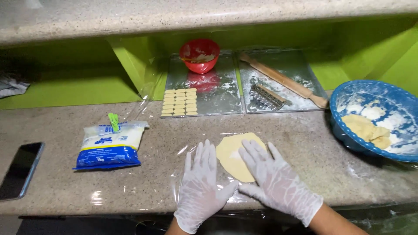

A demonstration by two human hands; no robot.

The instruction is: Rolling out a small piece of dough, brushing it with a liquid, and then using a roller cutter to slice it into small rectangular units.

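Dough lies as a flattened pale yellow disc under clear plastic film on the speckled stone desk, directly before the person. Left hand, gloved, rests flat on the film just left of the disc, fingers spread, gripping nothing. Right hand, gloved likewise, lies open with its fingers upon the disc's right half, palm down, also holding nothing. Pressing would go best with even weight from both flat palms, working from centre outward, the film kept smooth so that no crease marks the surface. The disc appears roughly oval, smooth, slightly thicker toward the near edge, with an uneven rim. Further right stands a blue bowl holding remaining dough lumps.
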